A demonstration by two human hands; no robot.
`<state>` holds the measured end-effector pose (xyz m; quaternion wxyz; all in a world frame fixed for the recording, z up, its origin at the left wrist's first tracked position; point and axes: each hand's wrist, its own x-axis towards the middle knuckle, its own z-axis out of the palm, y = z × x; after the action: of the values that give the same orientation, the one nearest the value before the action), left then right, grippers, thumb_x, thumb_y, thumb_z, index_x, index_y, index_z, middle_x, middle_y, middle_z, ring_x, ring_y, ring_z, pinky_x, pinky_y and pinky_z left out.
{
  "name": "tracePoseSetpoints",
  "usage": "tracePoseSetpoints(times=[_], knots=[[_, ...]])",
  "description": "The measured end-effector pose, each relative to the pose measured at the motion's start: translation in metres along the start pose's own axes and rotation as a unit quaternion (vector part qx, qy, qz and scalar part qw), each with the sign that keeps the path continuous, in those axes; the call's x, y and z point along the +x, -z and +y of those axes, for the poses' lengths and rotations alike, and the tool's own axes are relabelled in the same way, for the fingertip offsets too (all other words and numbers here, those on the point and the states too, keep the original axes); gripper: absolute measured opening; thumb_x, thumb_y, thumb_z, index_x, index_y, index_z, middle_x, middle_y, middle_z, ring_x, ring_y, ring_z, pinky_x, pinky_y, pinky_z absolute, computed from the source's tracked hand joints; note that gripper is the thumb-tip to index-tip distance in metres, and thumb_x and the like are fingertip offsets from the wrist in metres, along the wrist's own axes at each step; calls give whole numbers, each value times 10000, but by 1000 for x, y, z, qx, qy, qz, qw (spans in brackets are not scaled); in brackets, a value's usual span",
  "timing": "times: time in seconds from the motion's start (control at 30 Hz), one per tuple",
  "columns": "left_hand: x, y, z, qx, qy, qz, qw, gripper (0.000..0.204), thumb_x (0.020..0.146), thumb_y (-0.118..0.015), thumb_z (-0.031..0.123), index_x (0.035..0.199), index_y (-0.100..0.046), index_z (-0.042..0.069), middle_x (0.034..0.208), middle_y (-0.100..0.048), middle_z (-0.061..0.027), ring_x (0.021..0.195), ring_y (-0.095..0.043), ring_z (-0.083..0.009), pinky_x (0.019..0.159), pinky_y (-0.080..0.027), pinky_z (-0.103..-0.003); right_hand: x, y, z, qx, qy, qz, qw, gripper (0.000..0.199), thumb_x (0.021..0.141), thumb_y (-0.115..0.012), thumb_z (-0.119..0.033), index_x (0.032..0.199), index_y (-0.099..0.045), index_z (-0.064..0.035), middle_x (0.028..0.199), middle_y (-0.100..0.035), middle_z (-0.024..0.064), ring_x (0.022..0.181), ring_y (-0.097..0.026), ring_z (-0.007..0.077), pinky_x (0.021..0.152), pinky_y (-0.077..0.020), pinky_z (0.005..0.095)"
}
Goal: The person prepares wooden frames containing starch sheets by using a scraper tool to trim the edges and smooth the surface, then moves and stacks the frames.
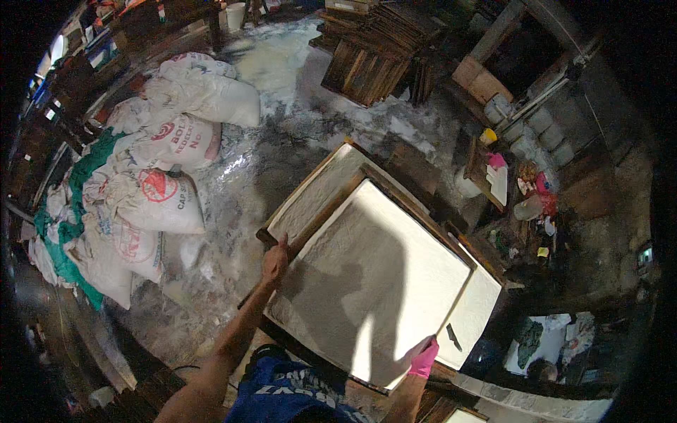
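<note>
Blue clothing (281,377) bears white lettering (296,393) — pink covers the right hand (424,357).

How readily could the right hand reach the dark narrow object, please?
Probably yes: the dark narrow object lies uncovered close by the right hand, though that hand apparently grips the upper tray.

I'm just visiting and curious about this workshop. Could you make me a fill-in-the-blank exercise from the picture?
1. The person's right hand, at the wooden frame, wears something ____.
2. Of the person's two hands, the ____ one is nearer the white sacks.
3. The cloth beside those sacks is ____.
4. The person's lettered garment is mainly ____.

Missing words: pink; left; green; blue.
</note>
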<state>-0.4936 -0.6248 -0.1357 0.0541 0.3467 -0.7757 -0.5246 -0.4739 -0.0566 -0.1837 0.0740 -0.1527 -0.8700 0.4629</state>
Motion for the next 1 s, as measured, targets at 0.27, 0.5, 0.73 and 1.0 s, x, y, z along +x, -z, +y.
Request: tracePoseSetpoints(times=[0.27,0.5,0.73,1.0], knots=[[151,-8,27,22,15,-2,1000,934,893,-135,754,735,-533,-76,703,-541,-199,689,-519,-344,734,-398,-493,115,-117,-52,105,-29,-73,991,305,993,-418,-267,773,-529,-86,689,-491,3,668,-496,114,580,-410,315],[217,-31,3,31,-75,-26,996,980,868,-110,783,774,-583,-70,821,-581,-241,785,-545,-355,811,-392,-497,189,-182,-45,211,-171,-101,957,350,978,-422,-370,750,-572,-150,716,-567,-5,652,-543,143,575,-452,297],[250,-42,-15,101,40,-28,994,953,867,-138,780,908,-665,-14,949,-624,-239,848,-569,-363,848,-406,-502,170,-215,-35,355,-248,-81,898,265,959,-464,-343,917,-637,-147,786,-580,-7,780,-565,163,716,-484,322],[273,-50,-33,93,80,-109,986,786,932,-190,672,1358,-487,82,957,-650,-231,910,-612,-374,838,-422,-484,192,-233,41,467,-220,-176,838,221,924,-497,-281,758,-558,-150,699,-556,26,648,-552,206,603,-459,361]])
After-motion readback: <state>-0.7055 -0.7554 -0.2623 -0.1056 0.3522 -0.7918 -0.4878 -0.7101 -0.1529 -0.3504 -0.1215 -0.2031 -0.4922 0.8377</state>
